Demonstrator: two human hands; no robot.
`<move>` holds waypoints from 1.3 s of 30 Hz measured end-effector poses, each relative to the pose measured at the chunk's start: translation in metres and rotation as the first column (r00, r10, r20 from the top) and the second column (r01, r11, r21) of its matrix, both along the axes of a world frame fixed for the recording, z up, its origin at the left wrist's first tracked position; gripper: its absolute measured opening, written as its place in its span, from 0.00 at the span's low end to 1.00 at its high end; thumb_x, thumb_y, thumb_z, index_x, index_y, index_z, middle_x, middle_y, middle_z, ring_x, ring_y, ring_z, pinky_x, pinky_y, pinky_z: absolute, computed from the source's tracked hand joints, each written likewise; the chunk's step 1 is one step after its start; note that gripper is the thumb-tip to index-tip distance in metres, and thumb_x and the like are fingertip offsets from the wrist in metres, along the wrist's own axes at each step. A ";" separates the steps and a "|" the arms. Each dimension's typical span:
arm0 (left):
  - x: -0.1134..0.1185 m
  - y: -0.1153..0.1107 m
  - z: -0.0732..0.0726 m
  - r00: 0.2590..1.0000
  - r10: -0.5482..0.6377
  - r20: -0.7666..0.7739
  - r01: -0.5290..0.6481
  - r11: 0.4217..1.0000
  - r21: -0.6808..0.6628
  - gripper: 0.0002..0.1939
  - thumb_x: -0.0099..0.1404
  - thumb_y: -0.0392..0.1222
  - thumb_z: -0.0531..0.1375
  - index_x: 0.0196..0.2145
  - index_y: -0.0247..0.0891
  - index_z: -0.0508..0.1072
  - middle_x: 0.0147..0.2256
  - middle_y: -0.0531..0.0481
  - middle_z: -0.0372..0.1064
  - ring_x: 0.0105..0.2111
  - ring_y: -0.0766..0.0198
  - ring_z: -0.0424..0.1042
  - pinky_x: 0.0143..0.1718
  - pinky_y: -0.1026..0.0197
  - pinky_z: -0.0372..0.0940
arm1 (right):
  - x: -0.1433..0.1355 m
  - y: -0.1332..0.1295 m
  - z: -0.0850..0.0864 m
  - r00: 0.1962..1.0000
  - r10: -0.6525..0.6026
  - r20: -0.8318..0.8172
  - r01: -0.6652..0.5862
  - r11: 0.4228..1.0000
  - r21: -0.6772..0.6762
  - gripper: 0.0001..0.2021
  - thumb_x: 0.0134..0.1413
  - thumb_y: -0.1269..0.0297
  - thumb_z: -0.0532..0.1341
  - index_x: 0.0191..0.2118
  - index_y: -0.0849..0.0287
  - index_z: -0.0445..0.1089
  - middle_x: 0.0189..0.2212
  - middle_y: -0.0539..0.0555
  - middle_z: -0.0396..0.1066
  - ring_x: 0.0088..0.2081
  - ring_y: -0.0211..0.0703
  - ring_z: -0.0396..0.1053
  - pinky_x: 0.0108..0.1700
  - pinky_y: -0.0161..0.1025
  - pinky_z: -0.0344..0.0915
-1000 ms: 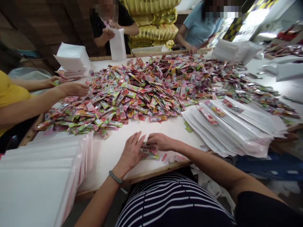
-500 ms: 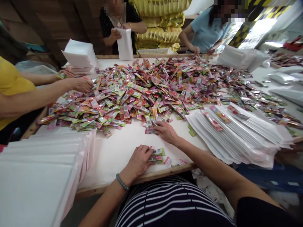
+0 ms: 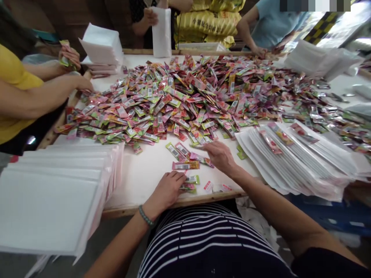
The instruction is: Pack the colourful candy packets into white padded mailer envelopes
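My left hand (image 3: 169, 188) is closed over a few green and pink packets (image 3: 191, 180) near the table's front edge. My right hand (image 3: 219, 155) reaches over the front of a large heap of small packets (image 3: 185, 96); its fingers are together, and what they touch at the tips is partly hidden. Between my hands lie several loose packets: an orange and pink one (image 3: 186, 165) flat across, a purple one (image 3: 202, 159) slanting towards my right hand, and a green one (image 3: 174, 151) behind them.
White sleeves stand stacked at the left (image 3: 55, 200) and right (image 3: 292, 158), the right ones with packets on top. A person in yellow (image 3: 17, 88) works at left; two people are across the table (image 3: 139, 170).
Several loose packets now lie spread on the white surface between my hands. My right hand has moved slightly right. The person in yellow has raised a hand with packets. The view has shifted.
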State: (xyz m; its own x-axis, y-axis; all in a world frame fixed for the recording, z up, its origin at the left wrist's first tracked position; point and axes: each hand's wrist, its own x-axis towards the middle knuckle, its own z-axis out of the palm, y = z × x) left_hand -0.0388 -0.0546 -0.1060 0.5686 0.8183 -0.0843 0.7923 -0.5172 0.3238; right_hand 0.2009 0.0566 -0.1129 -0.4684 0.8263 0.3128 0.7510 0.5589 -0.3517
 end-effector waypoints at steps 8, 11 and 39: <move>-0.004 -0.004 0.010 0.999 0.044 -0.017 -0.043 0.999 0.024 0.20 0.61 0.38 0.62 0.51 0.36 0.68 0.54 0.39 0.65 0.52 0.50 0.64 0.50 0.48 0.64 | 0.002 -0.017 -0.015 0.972 -0.039 0.230 0.081 0.981 -0.176 0.11 0.60 0.70 0.54 0.38 0.57 0.75 0.39 0.55 0.75 0.42 0.44 0.71 0.45 0.38 0.65; -0.004 -0.003 0.012 0.999 0.042 -0.008 -0.042 0.999 -0.002 0.19 0.62 0.39 0.62 0.51 0.37 0.68 0.54 0.39 0.66 0.53 0.49 0.64 0.51 0.47 0.64 | -0.021 -0.003 -0.008 0.966 -0.105 0.235 0.148 0.974 -0.173 0.12 0.60 0.69 0.53 0.40 0.57 0.74 0.40 0.56 0.75 0.42 0.46 0.71 0.42 0.38 0.64; -0.007 0.018 -0.006 0.948 0.273 0.165 -0.244 0.953 -0.178 0.65 0.41 0.67 0.68 0.68 0.39 0.44 0.59 0.34 0.52 0.60 0.39 0.52 0.62 0.33 0.42 | -0.046 -0.049 -0.048 0.750 -0.330 -0.574 -0.069 0.823 -0.563 0.40 0.59 0.35 0.29 0.69 0.52 0.43 0.69 0.54 0.45 0.69 0.45 0.38 0.68 0.52 0.41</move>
